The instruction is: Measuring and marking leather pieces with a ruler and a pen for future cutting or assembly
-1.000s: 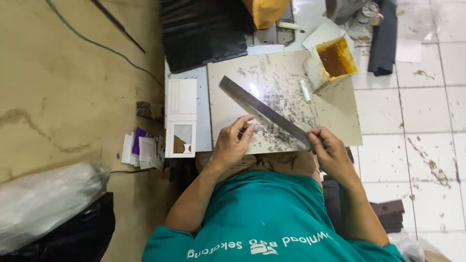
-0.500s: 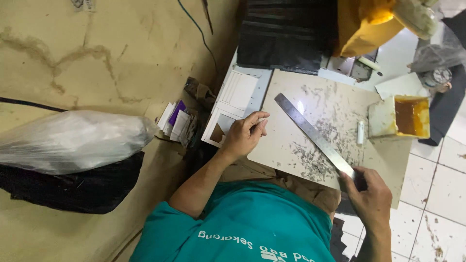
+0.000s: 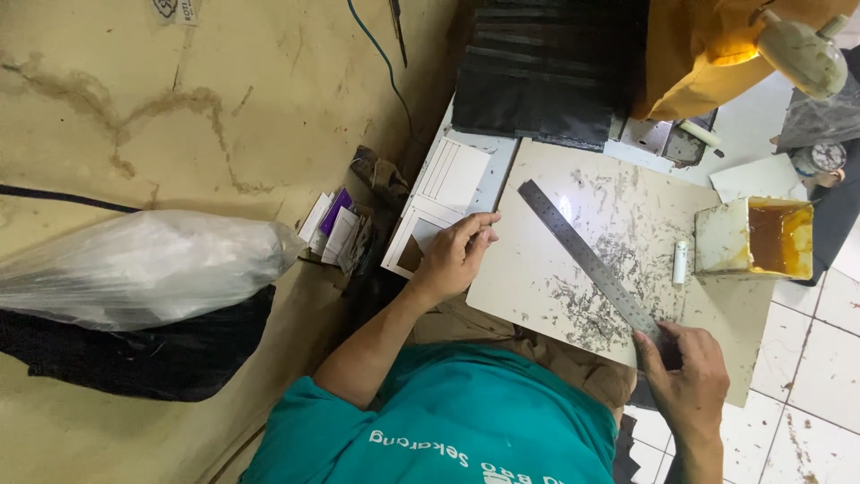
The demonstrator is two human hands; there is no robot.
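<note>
Left hand (image 3: 455, 255) has left the steel ruler (image 3: 593, 265) (right hand (image 3: 688, 372) still pinches its end), fingers now curled at the board's edge (image 3: 502, 296)

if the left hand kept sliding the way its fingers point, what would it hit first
Probably the long grey metal ruler. The left hand rests at the edge of the scratched beige cutting board, fingers pointing across it toward the ruler, with only bare board between, as far as this view shows.

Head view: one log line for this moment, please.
left hand: on white template | right hand: holding steel ruler end | ruler on cutting board
</note>
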